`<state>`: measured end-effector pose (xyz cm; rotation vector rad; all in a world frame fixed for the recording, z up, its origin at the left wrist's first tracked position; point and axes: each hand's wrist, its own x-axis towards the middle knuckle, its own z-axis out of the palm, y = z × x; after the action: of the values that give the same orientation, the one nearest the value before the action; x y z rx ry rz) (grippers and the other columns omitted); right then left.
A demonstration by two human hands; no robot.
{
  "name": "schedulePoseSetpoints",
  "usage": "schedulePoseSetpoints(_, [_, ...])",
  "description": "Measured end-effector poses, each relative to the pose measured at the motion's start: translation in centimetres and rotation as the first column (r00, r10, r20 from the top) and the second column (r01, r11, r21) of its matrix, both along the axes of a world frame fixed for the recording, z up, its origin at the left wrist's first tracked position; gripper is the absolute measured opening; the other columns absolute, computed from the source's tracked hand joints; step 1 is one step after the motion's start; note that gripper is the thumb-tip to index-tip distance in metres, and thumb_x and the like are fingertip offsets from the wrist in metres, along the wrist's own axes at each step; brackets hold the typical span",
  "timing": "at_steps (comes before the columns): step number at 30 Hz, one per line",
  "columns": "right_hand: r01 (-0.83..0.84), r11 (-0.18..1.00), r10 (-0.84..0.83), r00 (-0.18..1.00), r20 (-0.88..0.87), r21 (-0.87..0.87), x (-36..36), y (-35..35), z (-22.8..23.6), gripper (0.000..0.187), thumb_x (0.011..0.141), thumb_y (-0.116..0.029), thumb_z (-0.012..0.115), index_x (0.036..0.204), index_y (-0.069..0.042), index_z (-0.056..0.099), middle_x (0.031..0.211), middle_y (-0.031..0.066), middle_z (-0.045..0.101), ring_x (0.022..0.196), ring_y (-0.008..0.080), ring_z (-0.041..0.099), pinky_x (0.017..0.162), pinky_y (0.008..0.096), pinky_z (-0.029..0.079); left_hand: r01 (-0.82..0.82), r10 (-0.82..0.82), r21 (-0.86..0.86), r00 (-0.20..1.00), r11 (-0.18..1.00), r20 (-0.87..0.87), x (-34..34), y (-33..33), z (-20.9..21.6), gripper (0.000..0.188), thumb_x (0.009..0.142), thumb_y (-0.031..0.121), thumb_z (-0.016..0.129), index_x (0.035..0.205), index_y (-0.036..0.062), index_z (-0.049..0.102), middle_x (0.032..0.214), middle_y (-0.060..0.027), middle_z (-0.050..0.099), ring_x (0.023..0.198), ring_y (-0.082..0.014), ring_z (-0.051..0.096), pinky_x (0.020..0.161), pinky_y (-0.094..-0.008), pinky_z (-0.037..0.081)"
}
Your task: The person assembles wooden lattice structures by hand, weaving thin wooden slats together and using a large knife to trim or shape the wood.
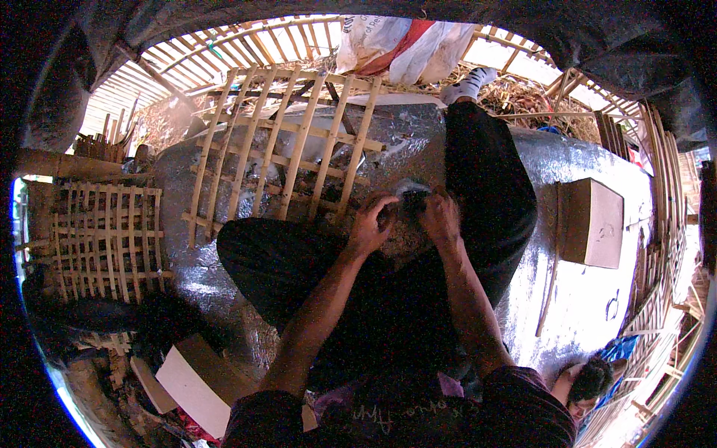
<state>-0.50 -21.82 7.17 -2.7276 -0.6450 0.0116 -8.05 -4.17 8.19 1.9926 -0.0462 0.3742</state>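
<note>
My left hand (pixel 373 224) and my right hand (pixel 441 218) are close together over my lap, between my folded legs. Between them lies a small dark thing (pixel 413 197) with a pale, shiny, plastic-like edge; its kind is too dim to make out. The fingers of my right hand are bent and closed on its right side. Those of the left curl round into a ring beside it, and what they hold, if anything, is hidden. A bamboo lattice panel (pixel 297 142) rests just beyond my left knee.
I sit on a silvery foil sheet (pixel 567 160). A cardboard box (pixel 592 224) stands at the right, with a thin stick (pixel 549 291) near it. Another lattice (pixel 108 239) is at the left, above an open carton (pixel 198 381). Another person (pixel 586 384) is at the lower right.
</note>
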Motion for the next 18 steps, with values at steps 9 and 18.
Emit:
schedulePoseSetpoints(9, [0.067, 0.965, 0.018, 0.948, -0.318, 0.255, 1.0, -1.5, -1.3, 0.017, 0.071, -0.015, 0.062, 0.084, -0.004, 0.066, 0.091, 0.0175, 0.062, 0.08, 0.0377, 0.059, 0.068, 0.0469, 0.048, -0.009, 0.009, -0.03, 1.0, 1.0, -0.017, 0.1, -0.2, -0.3, 0.034, 0.076, 0.001, 0.065, 0.108, 0.0072, 0.06, 0.107, -0.0133, 0.06, 0.103, -0.0309, 0.058, 0.09, -0.038, 0.046])
schedulePoseSetpoints(18, [-0.025, 0.998, 0.03, 0.994, -0.105, 0.057, 0.6, -1.2, -3.4, 0.031, 0.068, -0.018, 0.074, 0.094, -0.003, 0.066, 0.107, 0.02, 0.059, 0.093, 0.0388, 0.06, 0.08, 0.0456, 0.05, -0.009, 0.007, -0.033, 0.997, 0.999, -0.074, -0.1, 0.1, -0.9, 0.032, 0.077, 0.005, 0.064, 0.109, 0.0077, 0.06, 0.107, -0.0136, 0.06, 0.104, -0.0315, 0.057, 0.09, -0.0382, 0.045])
